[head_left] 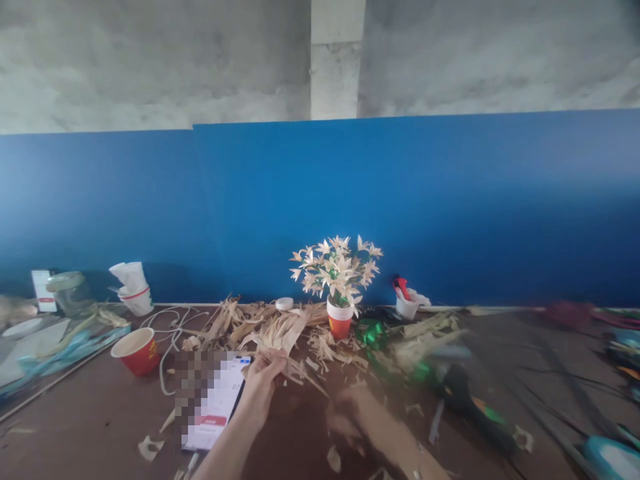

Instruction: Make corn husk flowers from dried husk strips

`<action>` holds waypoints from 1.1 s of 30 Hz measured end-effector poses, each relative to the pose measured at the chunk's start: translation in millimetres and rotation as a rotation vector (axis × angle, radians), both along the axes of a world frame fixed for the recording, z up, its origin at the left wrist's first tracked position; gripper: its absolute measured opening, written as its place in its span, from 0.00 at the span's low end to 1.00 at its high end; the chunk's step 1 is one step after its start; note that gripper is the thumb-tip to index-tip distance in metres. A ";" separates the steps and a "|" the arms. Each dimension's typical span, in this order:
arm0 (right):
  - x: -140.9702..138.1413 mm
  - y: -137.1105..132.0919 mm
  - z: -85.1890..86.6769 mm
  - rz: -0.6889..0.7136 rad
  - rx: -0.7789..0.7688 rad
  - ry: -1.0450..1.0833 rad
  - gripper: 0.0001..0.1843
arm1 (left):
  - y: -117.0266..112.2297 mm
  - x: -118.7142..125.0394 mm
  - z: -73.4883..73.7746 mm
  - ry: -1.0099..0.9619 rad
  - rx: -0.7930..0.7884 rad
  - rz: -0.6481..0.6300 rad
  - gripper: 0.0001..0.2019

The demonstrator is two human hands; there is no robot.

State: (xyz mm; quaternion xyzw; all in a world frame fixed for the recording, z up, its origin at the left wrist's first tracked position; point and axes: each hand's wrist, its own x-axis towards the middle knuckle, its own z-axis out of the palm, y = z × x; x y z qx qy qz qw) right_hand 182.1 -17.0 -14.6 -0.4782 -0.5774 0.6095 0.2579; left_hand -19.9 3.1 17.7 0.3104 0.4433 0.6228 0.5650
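Note:
My left hand is closed on a pale dried corn husk, which fans out beyond the fingertips. A phone with a lit screen lies beside the left wrist, partly pixelated. To the right, my right hand is smeared by motion over the brown table, so its fingers do not show clearly. Past the hands, a red and white paper cup holds a bunch of cream flowers with green stems. Shredded husk scraps lie around the foot of that cup.
A red paper cup stands at left near a white cable. Behind it are a white cup with tissue and a glass jar. A blurred black tool lies at right. A blue partition closes the back.

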 end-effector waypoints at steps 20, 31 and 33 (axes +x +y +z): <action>-0.4 -7.7 21.2 0.076 -0.093 -0.073 0.13 | -0.2 1.5 -0.1 0.003 -0.024 -0.145 0.12; 0.9 -5.0 7.3 0.077 -0.091 -0.090 0.13 | -2.1 1.9 -0.5 0.052 -0.015 -0.149 0.11; 0.9 -5.9 8.4 0.089 -0.075 -0.071 0.13 | -2.6 2.5 -0.4 0.049 -0.023 -0.153 0.11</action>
